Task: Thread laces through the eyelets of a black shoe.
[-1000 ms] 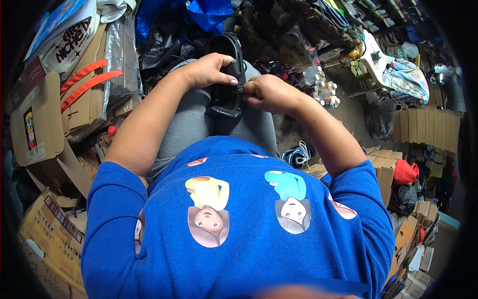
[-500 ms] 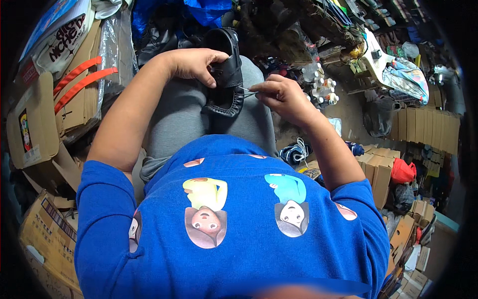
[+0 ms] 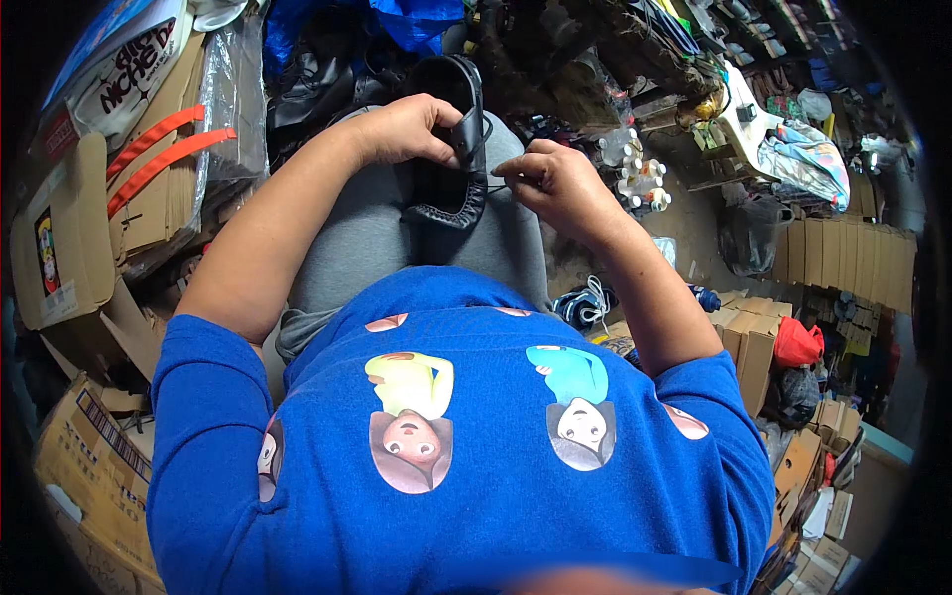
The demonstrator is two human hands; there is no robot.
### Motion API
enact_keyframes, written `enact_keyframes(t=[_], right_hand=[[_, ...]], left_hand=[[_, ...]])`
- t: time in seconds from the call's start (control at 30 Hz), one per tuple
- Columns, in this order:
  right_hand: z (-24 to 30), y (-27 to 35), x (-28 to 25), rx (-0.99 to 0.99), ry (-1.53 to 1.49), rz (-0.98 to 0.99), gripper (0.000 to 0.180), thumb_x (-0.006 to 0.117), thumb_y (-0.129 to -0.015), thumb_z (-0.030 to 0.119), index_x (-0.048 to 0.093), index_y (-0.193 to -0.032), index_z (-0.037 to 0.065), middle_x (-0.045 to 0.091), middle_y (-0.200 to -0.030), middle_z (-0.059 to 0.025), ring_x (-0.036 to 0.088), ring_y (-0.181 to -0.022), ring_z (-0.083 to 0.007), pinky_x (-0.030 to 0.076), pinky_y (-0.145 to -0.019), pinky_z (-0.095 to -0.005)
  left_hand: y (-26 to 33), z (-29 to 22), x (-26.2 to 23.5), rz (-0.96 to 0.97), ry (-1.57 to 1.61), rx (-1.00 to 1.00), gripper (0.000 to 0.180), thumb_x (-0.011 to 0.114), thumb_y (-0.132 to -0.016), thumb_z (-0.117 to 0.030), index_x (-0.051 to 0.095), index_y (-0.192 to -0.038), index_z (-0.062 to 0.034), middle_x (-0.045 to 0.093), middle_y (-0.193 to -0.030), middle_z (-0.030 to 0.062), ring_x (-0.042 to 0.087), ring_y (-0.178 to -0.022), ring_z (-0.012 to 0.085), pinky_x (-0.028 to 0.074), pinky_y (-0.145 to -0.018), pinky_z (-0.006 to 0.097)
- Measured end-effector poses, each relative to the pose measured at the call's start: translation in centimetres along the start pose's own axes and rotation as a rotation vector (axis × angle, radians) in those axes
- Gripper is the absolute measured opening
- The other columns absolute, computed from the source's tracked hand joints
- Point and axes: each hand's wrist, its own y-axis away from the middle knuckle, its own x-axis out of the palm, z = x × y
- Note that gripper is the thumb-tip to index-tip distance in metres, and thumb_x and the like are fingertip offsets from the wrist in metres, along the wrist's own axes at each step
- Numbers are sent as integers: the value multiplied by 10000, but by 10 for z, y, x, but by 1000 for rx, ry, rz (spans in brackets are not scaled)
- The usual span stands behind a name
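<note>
A black leather shoe (image 3: 448, 212) rests across my grey-trousered lap, its opening facing up and its gathered toe seam nearest me. My left hand (image 3: 421, 131) is closed on the shoe's upper at the left, thumb and fingers pinching the black flap (image 3: 465, 135). Just right of the shoe's edge, my right hand (image 3: 555, 183) is closed in a pinch around a thin needle-like tool (image 3: 495, 177), mostly hidden by the fingers. A thin dark strand seems to curve beside the shoe's right rim; its ends cannot be made out.
More black shoes (image 3: 313, 91) lie beyond my knees, beside blue plastic sheeting (image 3: 412, 28). Several small white bottles (image 3: 645, 177) stand to the right. Cardboard boxes (image 3: 74, 233) and orange straps (image 3: 164, 164) are at left; flattened cardboard (image 3: 843, 260) stands far right.
My left hand has shifted slightly right along the shoe and tilted the flap. The thin metal shaft that reached from my right fingers to the shoe's edge shows less now.
</note>
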Motion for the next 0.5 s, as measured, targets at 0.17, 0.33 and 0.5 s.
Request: enact_keyframes(t=[0.17, 0.33, 0.5], right_hand=[[3, 0, -3, 22, 35, -9, 210, 599, -752, 114, 710, -929, 90, 616, -854, -147, 630, -796, -298, 505, -749, -358], [10, 0, -7, 59, 32, 16, 210, 598, -749, 121, 711, -922, 85, 620, -865, -147, 629, -809, -297, 504, -756, -359], [9, 0, -9, 123, 16, 32, 214, 602, -739, 134, 713, -913, 82, 620, -867, -147, 629, -807, -298, 502, -759, -362]], left_hand=[[-3, 4, 3, 3, 36, 18, 241, 689, -702, -26, 661, -942, -20, 590, -905, 22, 554, -915, 136, 420, -865, 271], [-6, 7, 5, 8, 140, -47, 232, 658, -725, 9, 666, -957, 4, 682, -881, 14, 590, -852, 91, 437, -866, 254], [-11, 12, 4, 18, 194, -24, 214, 653, -749, -21, 675, -960, 4, 683, -889, 22, 593, -847, 90, 435, -869, 255]])
